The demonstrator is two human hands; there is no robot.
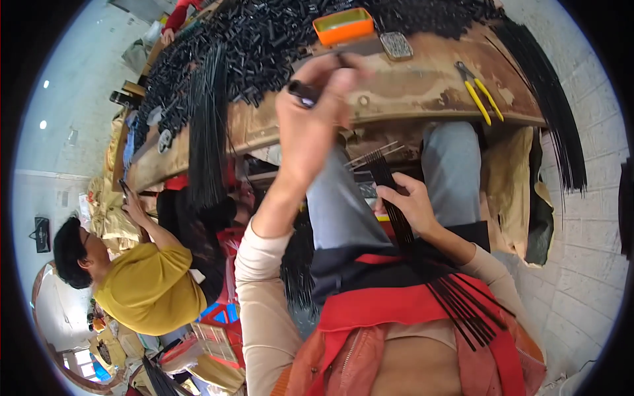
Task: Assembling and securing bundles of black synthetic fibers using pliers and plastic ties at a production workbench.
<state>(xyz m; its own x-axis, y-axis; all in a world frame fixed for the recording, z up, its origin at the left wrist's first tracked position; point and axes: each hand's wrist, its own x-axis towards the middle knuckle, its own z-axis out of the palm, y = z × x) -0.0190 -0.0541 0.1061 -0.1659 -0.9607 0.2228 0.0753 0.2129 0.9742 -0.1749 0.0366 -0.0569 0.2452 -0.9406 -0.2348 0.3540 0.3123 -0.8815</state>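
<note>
Black rods (397,223) lay over the lap, in front of the surface's near edge, long axis slanting from near that edge back toward the person's right. Right hand (411,203) nearer, closed round the bundle; left hand (310,122) up over the near edge, fingers curled round a short black tube (304,94), fingertips blurred. Surface (413,82): black tube pile (188,99) toward far left corner, orange box (343,26) at far edge, yellow-handled pliers (484,99) near right edge. Room: co-worker (148,290) left, white wall (588,264) right.
</note>
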